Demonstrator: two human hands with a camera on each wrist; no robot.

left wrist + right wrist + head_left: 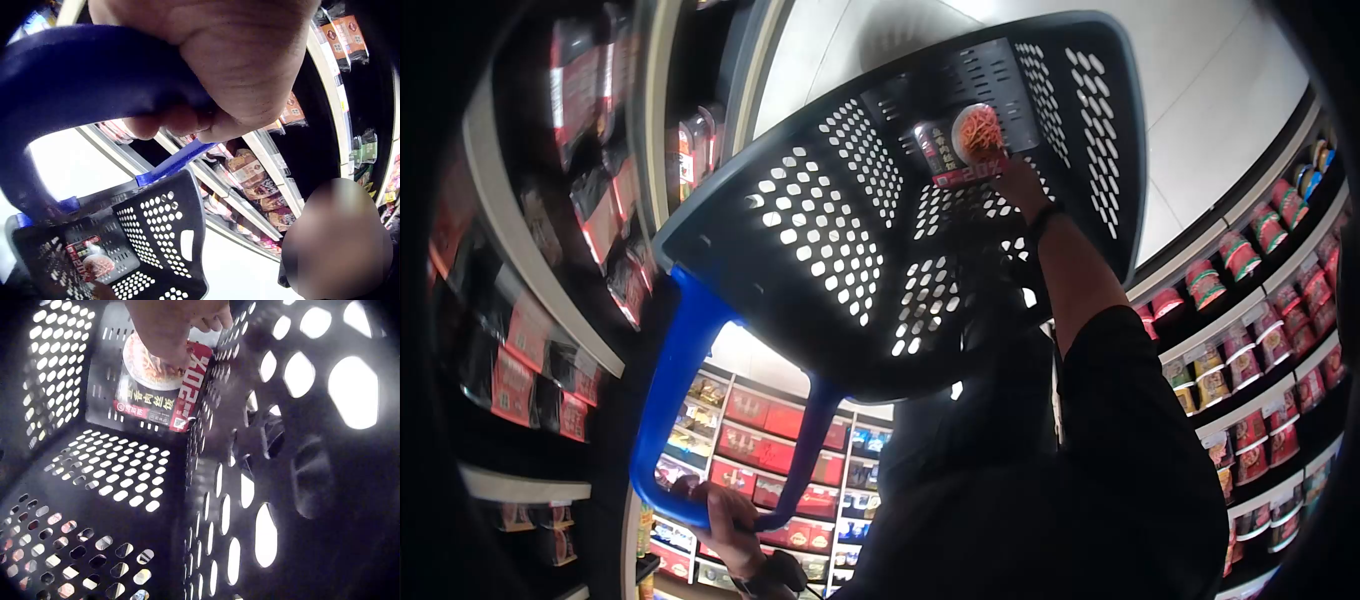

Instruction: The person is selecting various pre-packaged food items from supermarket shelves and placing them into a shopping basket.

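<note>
The dark basket (880, 374) fills the middle of the head view, its perforated inside facing the camera and its blue handle (662, 400) reaching down toward 7 o'clock. The right forearm (1080, 262) comes in from 5 o'clock and slants up over the basket's side. The left hand (730, 530) is well apart from the package, at its 7 o'clock, with fingers curled round the handle. The right hand (1022, 187) is much the nearer one: it meets the package at its 4 o'clock corner and appears to pinch it there, with thumb on the printed face and the other fingers bent beyond the edge. The package (945, 155) lies inside against the basket's far panel, toward the basket's 1 o'clock, its long axis running roughly from 8 to 2 o'clock. Its red band (965, 177) follows that same line along the 6 o'clock edge, partly under the right hand.
</note>
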